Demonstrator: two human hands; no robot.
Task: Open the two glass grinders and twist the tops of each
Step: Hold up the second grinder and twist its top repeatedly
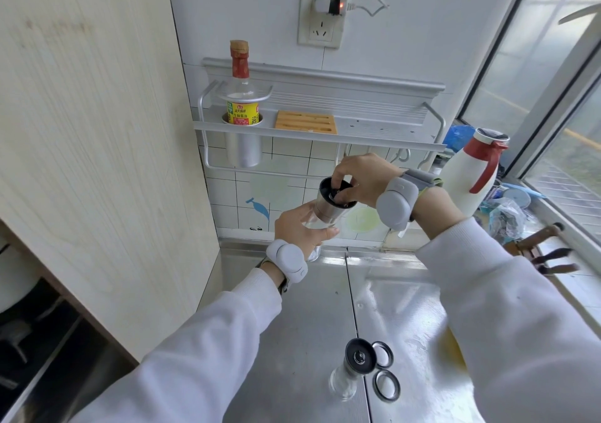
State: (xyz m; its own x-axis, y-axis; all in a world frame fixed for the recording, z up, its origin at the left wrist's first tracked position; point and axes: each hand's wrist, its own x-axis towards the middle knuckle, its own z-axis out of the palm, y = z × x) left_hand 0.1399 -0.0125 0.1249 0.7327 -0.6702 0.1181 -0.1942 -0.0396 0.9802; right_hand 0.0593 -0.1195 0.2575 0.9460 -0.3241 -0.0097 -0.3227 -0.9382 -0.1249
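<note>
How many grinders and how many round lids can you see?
Glass grinders: 2, one held up in the hands, one standing on the counter
Round lids: 2, lying on the counter
Total: 4

Bright daylight — window [559,104] (right) | glare on counter [400,309] | edges bowed, soft
</note>
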